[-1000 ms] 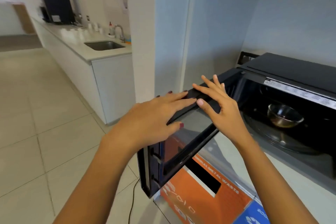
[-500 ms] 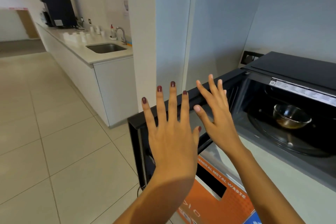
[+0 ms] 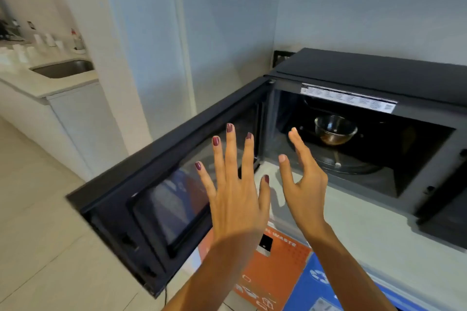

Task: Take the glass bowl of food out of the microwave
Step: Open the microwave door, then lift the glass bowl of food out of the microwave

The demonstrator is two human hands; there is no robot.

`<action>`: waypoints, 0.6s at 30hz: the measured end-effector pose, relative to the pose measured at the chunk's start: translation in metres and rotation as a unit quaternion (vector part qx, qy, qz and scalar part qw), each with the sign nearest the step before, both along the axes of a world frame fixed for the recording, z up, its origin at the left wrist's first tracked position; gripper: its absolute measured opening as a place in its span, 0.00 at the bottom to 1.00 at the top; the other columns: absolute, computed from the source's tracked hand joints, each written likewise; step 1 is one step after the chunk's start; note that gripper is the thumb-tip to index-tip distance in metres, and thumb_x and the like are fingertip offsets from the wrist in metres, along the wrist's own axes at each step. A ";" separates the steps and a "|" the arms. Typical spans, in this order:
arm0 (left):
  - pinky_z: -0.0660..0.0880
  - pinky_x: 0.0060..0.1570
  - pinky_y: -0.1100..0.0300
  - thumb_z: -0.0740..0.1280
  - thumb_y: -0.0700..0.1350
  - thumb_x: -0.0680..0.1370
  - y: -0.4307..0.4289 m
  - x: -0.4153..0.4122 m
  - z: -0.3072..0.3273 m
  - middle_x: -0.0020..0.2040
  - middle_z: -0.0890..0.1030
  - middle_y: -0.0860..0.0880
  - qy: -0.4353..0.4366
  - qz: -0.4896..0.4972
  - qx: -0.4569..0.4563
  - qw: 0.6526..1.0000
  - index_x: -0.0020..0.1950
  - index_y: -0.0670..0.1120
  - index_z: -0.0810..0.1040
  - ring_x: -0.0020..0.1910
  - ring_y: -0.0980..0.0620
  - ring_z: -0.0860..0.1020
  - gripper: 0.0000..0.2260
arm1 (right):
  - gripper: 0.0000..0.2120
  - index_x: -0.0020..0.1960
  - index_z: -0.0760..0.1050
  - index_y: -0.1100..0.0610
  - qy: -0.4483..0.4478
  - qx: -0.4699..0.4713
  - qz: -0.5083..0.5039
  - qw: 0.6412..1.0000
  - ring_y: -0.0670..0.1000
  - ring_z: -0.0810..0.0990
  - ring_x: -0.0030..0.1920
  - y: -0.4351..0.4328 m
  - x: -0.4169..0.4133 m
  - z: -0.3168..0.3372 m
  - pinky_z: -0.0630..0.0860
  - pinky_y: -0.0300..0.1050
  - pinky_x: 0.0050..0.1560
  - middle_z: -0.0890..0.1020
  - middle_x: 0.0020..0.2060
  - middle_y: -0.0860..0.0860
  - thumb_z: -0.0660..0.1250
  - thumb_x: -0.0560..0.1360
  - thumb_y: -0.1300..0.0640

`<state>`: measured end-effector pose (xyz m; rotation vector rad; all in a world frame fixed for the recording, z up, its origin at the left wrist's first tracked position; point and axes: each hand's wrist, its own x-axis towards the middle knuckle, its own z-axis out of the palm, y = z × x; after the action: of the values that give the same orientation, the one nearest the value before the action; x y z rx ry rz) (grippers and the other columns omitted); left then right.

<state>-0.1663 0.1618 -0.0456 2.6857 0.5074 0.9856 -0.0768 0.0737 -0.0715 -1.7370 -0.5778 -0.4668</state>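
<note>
A black microwave [image 3: 379,73] stands on a pale counter with its door [image 3: 161,192] swung wide open to the left. Inside, a clear glass bowl [image 3: 334,130] with brownish food at its bottom sits on the round turntable [image 3: 351,164]. My left hand [image 3: 235,184] is raised in front of the door's inner side, fingers spread, holding nothing. My right hand [image 3: 303,179] is at the mouth of the cavity, fingers apart and pointing toward the bowl, still short of it and empty.
The pale counter [image 3: 366,232] runs under the microwave. Below it are an orange waste bin panel [image 3: 273,267] and a blue recycling panel [image 3: 326,283]. A white kitchen counter with a sink [image 3: 63,68] and several bottles lies far left. A white wall pillar [image 3: 121,58] stands behind the door.
Both hands have left the top edge of the door, which has swung further open. The right hand has moved toward the cavity; my view has turned right toward the microwave.
</note>
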 end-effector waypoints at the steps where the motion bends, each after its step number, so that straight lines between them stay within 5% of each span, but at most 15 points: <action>1: 0.25 0.70 0.47 0.56 0.53 0.79 -0.003 0.006 -0.006 0.80 0.41 0.49 -0.001 -0.028 -0.010 1.000 0.78 0.52 0.47 0.77 0.50 0.34 0.30 | 0.22 0.72 0.67 0.51 0.005 0.006 -0.016 1.000 0.41 0.67 0.72 -0.007 0.002 -0.003 0.65 0.37 0.70 0.71 0.71 0.46 0.63 0.79 0.58; 7: 0.38 0.76 0.53 0.59 0.49 0.79 -0.031 0.059 -0.049 0.80 0.50 0.54 -0.014 -0.185 -0.133 0.974 0.77 0.52 0.54 0.78 0.58 0.46 0.27 | 0.18 0.66 0.73 0.52 0.051 0.011 -0.131 0.990 0.46 0.76 0.63 -0.065 0.031 -0.033 0.73 0.43 0.66 0.79 0.62 0.48 0.65 0.77 0.61; 10: 0.51 0.74 0.68 0.60 0.46 0.80 -0.041 0.087 -0.064 0.76 0.61 0.55 -0.034 -0.256 -0.269 0.928 0.75 0.53 0.58 0.73 0.65 0.57 0.24 | 0.19 0.66 0.72 0.50 0.072 0.012 -0.162 0.984 0.44 0.76 0.59 -0.088 0.049 -0.045 0.72 0.38 0.61 0.78 0.59 0.45 0.66 0.76 0.61; 13: 0.54 0.65 0.80 0.62 0.46 0.80 -0.044 0.118 -0.075 0.73 0.65 0.54 -0.038 -0.279 -0.303 0.910 0.74 0.52 0.60 0.68 0.68 0.62 0.23 | 0.21 0.68 0.70 0.50 0.087 0.013 -0.169 0.982 0.45 0.76 0.61 -0.106 0.068 -0.053 0.73 0.38 0.63 0.76 0.62 0.47 0.67 0.76 0.61; 15: 0.57 0.65 0.78 0.63 0.46 0.80 -0.047 0.142 -0.080 0.71 0.67 0.53 -0.037 -0.302 -0.328 0.894 0.73 0.51 0.61 0.66 0.70 0.63 0.23 | 0.23 0.69 0.69 0.52 0.104 0.024 -0.165 0.980 0.45 0.74 0.65 -0.117 0.085 -0.056 0.72 0.39 0.66 0.75 0.64 0.50 0.68 0.76 0.61; 18: 0.67 0.68 0.61 0.63 0.47 0.80 -0.048 0.178 -0.088 0.72 0.68 0.51 -0.019 -0.319 -0.396 0.861 0.73 0.50 0.62 0.69 0.59 0.69 0.22 | 0.27 0.71 0.66 0.52 0.136 0.045 -0.149 0.978 0.46 0.71 0.68 -0.127 0.113 -0.059 0.70 0.36 0.68 0.73 0.68 0.50 0.69 0.75 0.62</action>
<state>0.0120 0.1142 -0.1332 1.8544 -0.0298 0.4715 0.0359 -0.0537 -0.1302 -1.7691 -0.0991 -0.4456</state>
